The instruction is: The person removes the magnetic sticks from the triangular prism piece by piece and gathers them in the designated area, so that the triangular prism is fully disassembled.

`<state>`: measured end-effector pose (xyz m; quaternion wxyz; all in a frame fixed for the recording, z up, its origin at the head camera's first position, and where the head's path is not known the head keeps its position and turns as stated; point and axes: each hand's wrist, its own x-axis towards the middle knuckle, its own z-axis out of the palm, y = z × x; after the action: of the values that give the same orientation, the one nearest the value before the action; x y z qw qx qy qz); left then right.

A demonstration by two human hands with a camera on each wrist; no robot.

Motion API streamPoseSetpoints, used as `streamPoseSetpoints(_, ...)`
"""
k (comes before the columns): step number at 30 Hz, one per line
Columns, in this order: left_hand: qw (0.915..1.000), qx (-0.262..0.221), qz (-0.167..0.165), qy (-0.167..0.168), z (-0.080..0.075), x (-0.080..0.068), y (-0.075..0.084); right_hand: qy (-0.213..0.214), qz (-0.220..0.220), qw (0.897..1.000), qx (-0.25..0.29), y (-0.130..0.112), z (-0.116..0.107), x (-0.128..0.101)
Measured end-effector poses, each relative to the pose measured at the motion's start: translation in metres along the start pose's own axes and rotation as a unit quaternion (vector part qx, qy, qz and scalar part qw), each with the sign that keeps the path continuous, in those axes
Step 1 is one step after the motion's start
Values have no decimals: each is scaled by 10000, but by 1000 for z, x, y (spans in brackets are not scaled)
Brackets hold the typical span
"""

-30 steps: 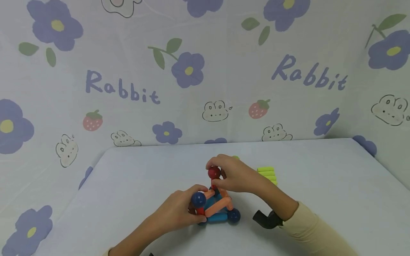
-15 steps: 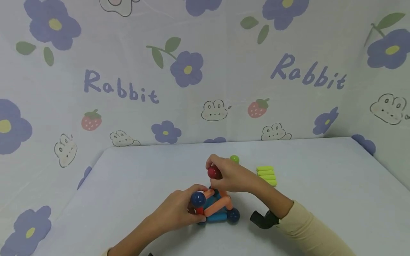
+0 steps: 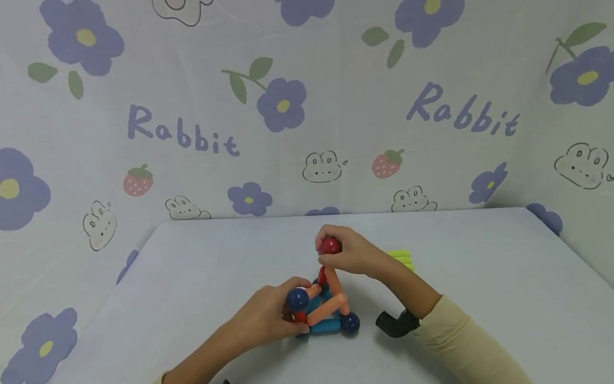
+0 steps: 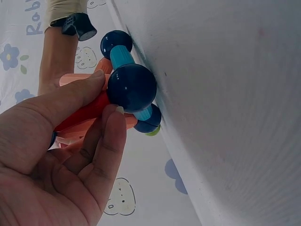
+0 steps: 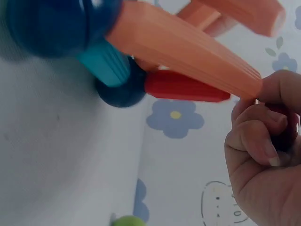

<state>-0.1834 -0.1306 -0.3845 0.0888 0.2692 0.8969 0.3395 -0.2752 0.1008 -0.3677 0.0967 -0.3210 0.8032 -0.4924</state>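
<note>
A small frame of magnetic rods and balls stands on the white table (image 3: 201, 266). Cyan rods (image 3: 325, 326) and dark blue balls form its base, and orange rods (image 3: 336, 288) slope up from it. My left hand (image 3: 283, 312) pinches the near-left blue ball (image 3: 297, 298) between thumb and forefinger, seen close in the left wrist view as the blue ball (image 4: 131, 88) with a red rod (image 4: 84, 113) behind it. My right hand (image 3: 347, 250) holds a red ball (image 3: 330, 246) at the top of the frame. In the right wrist view its curled fingers (image 5: 258, 150) sit at the tips of an orange rod (image 5: 188, 47) and a red rod (image 5: 186, 87).
A stack of yellow-green rods (image 3: 402, 256) lies behind my right hand, partly hidden. A green ball (image 5: 127, 220) lies on the table beyond the frame. A flowered cloth wall (image 3: 288, 106) closes the back and sides. A black wrist camera (image 3: 393, 324) sits on my right forearm.
My right hand has lifted the red ball up and slightly right, and the rods under it now stand steeper. The green ball is now hidden in the head view. My left hand has stayed put.
</note>
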Motion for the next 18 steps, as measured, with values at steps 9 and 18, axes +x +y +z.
streamPoseSetpoints(9,9996,53,-271,-21,3,2,2,-37,579,9976,382,-3,-33,-6)
streamPoseSetpoints(18,9994,174,-285,3,4,2,3,953,1007,9764,-1659,28,-67,-8)
